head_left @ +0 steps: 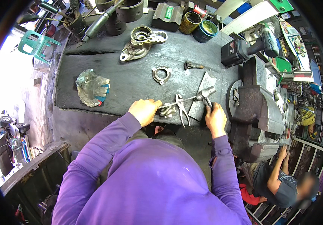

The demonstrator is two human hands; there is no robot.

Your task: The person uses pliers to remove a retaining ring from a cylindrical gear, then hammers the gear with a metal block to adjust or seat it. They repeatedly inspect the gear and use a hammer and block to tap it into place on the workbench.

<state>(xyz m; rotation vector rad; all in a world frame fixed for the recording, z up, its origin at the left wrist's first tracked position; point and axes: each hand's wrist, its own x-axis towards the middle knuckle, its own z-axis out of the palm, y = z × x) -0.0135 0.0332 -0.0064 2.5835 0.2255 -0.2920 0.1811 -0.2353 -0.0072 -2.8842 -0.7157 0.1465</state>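
Observation:
My left hand [145, 111] is closed around one end of a thin metal rod [184, 101]. The rod points right, and its far end meets or overlaps the head of a ball-peen hammer [207, 93]. In my right hand [216, 119] is the hammer's handle, with the fingers wrapped round it. Under the rod, at the bench's near edge, lies a toothed metal gear [167, 111]. A pair of pliers [183, 110] lies with its handles toward me, partly crossed by the rod. Beneath the hammer sits a flat metal plate [199, 107].
On the dark workbench [124, 82] are a metal housing [140, 47], a flanged ring [161, 75], a small shaft [194, 65] and a crumpled plastic bag [90, 88]. A large vise [257, 108] and a cordless impact wrench [260, 45] stand right. Another person [281, 185] sits lower right.

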